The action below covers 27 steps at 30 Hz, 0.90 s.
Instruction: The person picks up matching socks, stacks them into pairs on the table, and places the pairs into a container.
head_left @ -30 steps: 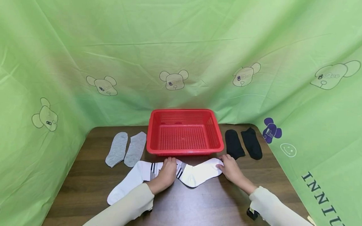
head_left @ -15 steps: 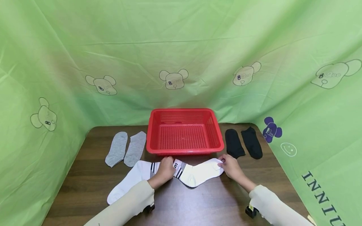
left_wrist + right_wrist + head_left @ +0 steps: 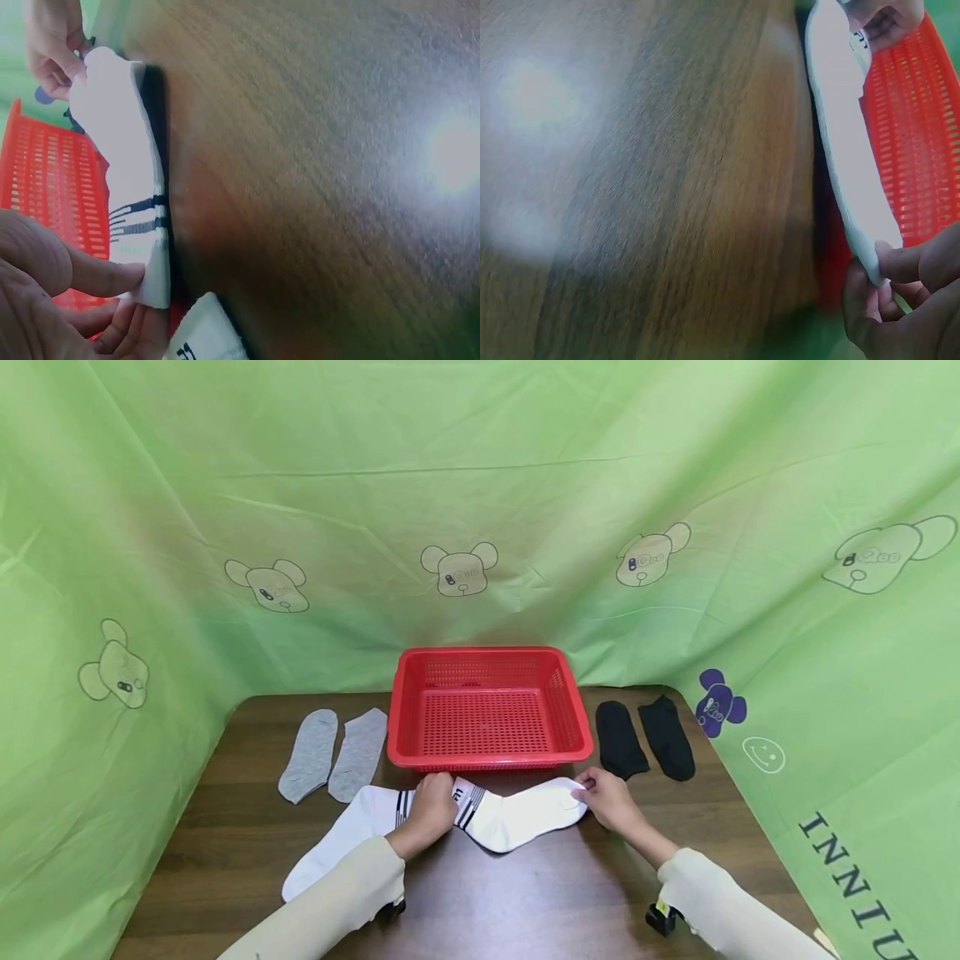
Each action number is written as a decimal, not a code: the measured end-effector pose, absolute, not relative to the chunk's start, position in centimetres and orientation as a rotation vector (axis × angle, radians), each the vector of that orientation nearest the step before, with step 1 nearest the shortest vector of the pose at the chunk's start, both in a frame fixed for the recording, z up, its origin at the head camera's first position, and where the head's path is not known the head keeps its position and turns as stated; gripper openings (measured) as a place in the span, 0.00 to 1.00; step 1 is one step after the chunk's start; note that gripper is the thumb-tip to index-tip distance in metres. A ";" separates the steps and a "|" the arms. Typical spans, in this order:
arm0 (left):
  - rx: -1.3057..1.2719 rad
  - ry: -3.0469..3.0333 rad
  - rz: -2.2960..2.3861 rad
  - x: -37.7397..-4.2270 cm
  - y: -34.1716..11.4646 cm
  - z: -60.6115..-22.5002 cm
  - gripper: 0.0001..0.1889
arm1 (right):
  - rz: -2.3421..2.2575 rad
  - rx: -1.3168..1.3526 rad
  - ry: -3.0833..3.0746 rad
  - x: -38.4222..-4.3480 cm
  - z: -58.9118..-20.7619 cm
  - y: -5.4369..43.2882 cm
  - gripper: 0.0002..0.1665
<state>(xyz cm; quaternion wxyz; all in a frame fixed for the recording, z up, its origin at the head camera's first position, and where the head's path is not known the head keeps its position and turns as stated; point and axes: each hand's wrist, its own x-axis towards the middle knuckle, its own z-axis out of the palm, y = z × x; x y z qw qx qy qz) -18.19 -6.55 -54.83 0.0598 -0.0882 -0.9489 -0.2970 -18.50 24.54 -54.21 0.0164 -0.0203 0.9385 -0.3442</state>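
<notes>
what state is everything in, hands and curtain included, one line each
left hand: pinching the right white sock's cuff
right hand: pinching that sock's toe
right white sock: held at both ends
left white sock: laid out, partly hidden by the left hand
gray socks: flat, side by side
black socks: flat, side by side
red basket: upright, open-topped
green curtain: hanging, creased

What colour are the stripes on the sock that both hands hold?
Black; the left wrist view shows the stripes best.
</notes>
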 end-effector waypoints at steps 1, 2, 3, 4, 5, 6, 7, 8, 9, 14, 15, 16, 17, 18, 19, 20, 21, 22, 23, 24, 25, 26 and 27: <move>-0.261 -2.873 -0.889 -18.3 -6.6 -54.8 0.15 | -1.076 -0.066 2.916 -18.5 -54.2 24.4 0.07; -0.254 -2.874 -0.882 -18.3 -6.6 -54.8 0.15 | -1.078 -0.066 2.918 -18.6 -54.3 24.3 0.07; -0.246 -2.878 -0.882 -18.3 -6.7 -54.7 0.15 | -1.083 -0.067 2.915 -18.6 -54.3 24.2 0.07; -0.237 -2.882 -0.878 -18.4 -6.7 -54.7 0.15 | -1.089 -0.070 2.915 -18.7 -54.4 24.1 0.07; -0.230 -2.885 -0.870 -18.4 -6.7 -54.7 0.16 | -1.093 -0.072 2.914 -18.7 -54.5 24.0 0.07; -0.225 -2.887 -0.861 -18.4 -6.7 -54.7 0.16 | -1.095 -0.067 2.911 -18.8 -54.6 23.8 0.07; -0.226 -2.884 -0.855 -18.4 -6.7 -54.7 0.16 | -1.098 -0.069 2.913 -18.8 -54.6 23.7 0.07; -0.228 -2.882 -0.858 -18.4 -6.8 -54.6 0.16 | -1.094 -0.078 2.916 -18.9 -54.7 23.7 0.07; -0.233 -2.883 -0.860 -18.3 -6.8 -54.6 0.16 | -1.094 -0.081 2.915 -19.0 -54.7 23.6 0.08; -0.307 -2.862 -0.768 -18.0 -7.3 -54.1 0.15 | -1.051 -0.130 2.973 -18.9 -54.7 23.4 0.08; -0.330 -2.854 -0.737 -17.9 -7.5 -53.9 0.14 | -1.031 -0.152 3.005 -18.8 -54.7 23.3 0.09; -0.346 -2.843 -0.706 -17.8 -7.8 -53.7 0.13 | -1.006 -0.197 3.051 -18.7 -54.7 23.2 0.09; -0.351 -2.839 -0.686 -17.7 -8.2 -53.5 0.11 | -0.977 -0.247 3.102 -18.5 -54.7 23.0 0.10; -0.352 -2.830 -0.672 -17.5 -8.7 -53.3 0.08 | -0.949 -0.297 3.150 -18.3 -54.8 22.7 0.11; -0.351 -2.822 -0.674 -17.3 -9.2 -53.0 0.07 | -0.921 -0.348 3.201 -18.1 -54.8 22.5 0.12; -0.340 -2.822 -0.678 -17.0 -9.8 -52.7 0.07 | -0.894 -0.404 3.248 -17.9 -54.8 22.2 0.14; -0.329 -2.819 -0.678 -16.7 -10.5 -52.4 0.07 | -0.871 -0.461 3.286 -17.6 -54.8 21.8 0.14; -0.309 -2.819 -0.676 -16.2 -11.1 -52.1 0.09 | -0.858 -0.516 3.311 -17.3 -54.8 21.3 0.15; -0.289 -2.817 -0.671 -15.8 -11.9 -51.9 0.09 | -0.849 -0.572 3.322 -17.0 -54.7 20.9 0.16; -0.280 -2.809 -0.661 -15.3 -12.6 -51.7 0.10 | -0.844 -0.632 3.324 -16.7 -54.7 20.4 0.16; -0.267 -2.801 -0.660 -14.7 -13.3 -51.7 0.10 | -0.844 -0.703 3.321 -16.4 -54.6 19.8 0.16; -0.251 -2.796 -0.660 -14.2 -14.0 -51.6 0.10 | -0.845 -0.779 3.308 -16.2 -54.6 19.3 0.16; -0.238 -2.784 -0.669 -13.6 -14.7 -51.7 0.10 | -0.844 -0.850 3.288 -15.9 -54.5 18.7 0.16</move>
